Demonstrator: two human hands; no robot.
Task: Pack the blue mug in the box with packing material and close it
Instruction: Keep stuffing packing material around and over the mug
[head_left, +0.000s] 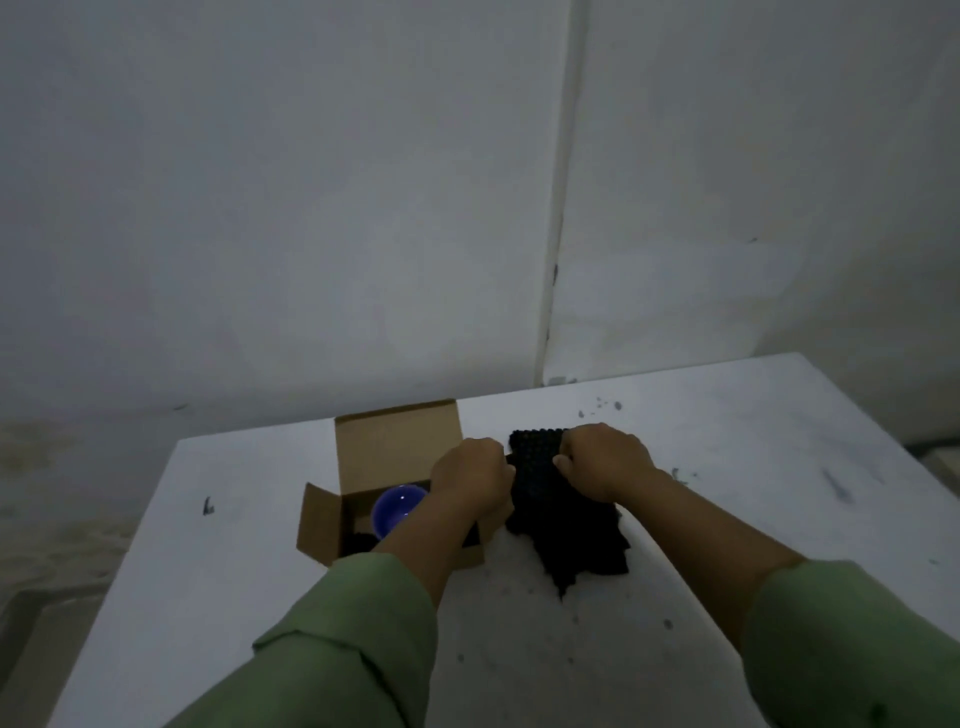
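Just 1 view, from the person's head, looking forward and down across the white table (727, 467) toward the wall (311, 208), hands close below.

We see a white table (727, 467) filling the lower half of the dim view, its top scuffed and speckled with small dark marks. One short dark smudge (208, 505) sits near the table's left edge, and a cluster of tiny dark specks (602, 405) lies close to its far edge. Behind the table rises a pale grey wall (285, 208), with a vertical seam (558, 234) running down to the table's far edge. Left of the table, a mottled beige floor (47, 493) shows below the wall.
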